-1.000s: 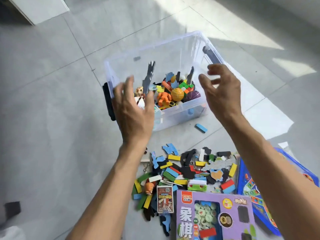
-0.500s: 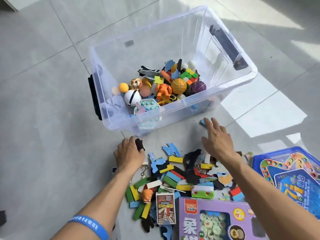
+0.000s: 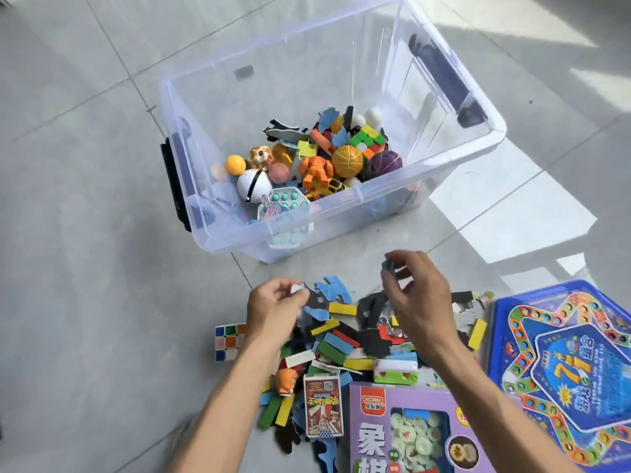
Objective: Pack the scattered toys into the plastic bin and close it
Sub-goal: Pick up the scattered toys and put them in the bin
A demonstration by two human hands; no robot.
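Both forearms reached forward from the near edge, bare, toward the bin point(image 3: 341, 206). The left hand point(image 3: 273, 312) hovered just near of the bin's front wall, fingers curled, pinching a small white piece point(image 3: 296, 288). The right hand point(image 3: 418, 302) hung beside it, also near of the bin, thumb and forefinger nipping a small blue block point(image 3: 388, 266).

Under both hands, near of the bin, lay the toy pile point(image 3: 345, 339): many flat blocks in yellow, green, blue, red, white and black, too jumbled to count. One cube point(image 3: 228, 341) sat at the pile's left edge, one small card box point(image 3: 322, 406) on its near side, one purple game box point(image 3: 406, 435) nearer still, and one blue board-game box point(image 3: 563, 367) to the pile's right.

The one clear bin stood open on the floor point(image 3: 85, 233), no lid on it, with a black handle at each end. Inside were several balls, a second cube, an orange figure and loose pieces.

The floor was grey tile with dark joints; sunlight fell in patches right of the bin.
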